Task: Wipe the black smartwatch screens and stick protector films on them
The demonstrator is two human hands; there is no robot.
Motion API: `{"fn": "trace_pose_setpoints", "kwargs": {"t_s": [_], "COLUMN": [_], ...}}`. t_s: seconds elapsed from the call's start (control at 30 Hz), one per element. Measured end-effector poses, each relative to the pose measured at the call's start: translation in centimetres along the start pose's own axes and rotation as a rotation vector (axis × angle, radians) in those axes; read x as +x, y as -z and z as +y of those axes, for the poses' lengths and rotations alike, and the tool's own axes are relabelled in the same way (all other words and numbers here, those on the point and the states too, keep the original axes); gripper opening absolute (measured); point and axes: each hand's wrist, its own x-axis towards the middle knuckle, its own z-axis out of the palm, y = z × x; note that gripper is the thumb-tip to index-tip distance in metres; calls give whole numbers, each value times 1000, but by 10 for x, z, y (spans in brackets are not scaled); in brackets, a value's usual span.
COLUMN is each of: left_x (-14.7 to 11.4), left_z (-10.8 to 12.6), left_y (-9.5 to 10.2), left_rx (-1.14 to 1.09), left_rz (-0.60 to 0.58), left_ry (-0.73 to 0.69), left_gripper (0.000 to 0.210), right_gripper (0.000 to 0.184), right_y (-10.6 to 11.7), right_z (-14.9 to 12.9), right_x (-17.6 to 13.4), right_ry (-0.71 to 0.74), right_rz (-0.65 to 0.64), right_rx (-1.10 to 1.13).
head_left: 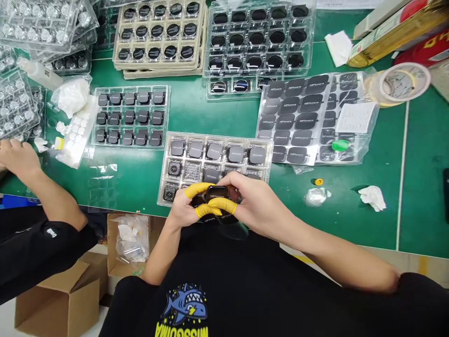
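Observation:
Close to my body, above the table's front edge, my left hand and my right hand meet around a black watch case with pale lettering on its face. Both hands are closed on it, with yellow finger cots on some fingertips. Dark lettered film hangs below the fingers; how it joins the case is hidden. Just beyond is a clear plastic tray of square watch cases. Most of those show dark lettered faces, while a few show round sensor backs. One pocket in its middle row holds no case.
Another tray of watch cases lies at left. Black label sheets and a tape roll are at right. Stacked trays of round discs stand behind. A co-worker's arm reaches in from the left, above a cardboard box.

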Motion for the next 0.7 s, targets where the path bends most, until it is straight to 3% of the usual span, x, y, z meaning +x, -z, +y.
{"fn": "trace_pose_setpoints", "kwargs": {"t_s": [0.2,0.4,0.53,0.7], "left_x": [-5,-4,-2,-4], "left_z": [14,28,37,39], "left_y": [4,-2,-8,-7], "left_rx": [70,-27,-244,-303], "left_rz": [0,43,41,55], "left_ry": [44,270,443,481], "left_gripper": [51,48,46,46], "right_gripper": [22,33,45,47], "right_y": [-8,-14,-4,6], "right_z": [6,14,17,18], "right_x": [6,19,22,17], "right_ry": [15,-46,-147,-154], "right_rz": [48,56,-93,-235], "right_rx": [-60,-87,122,220]}}
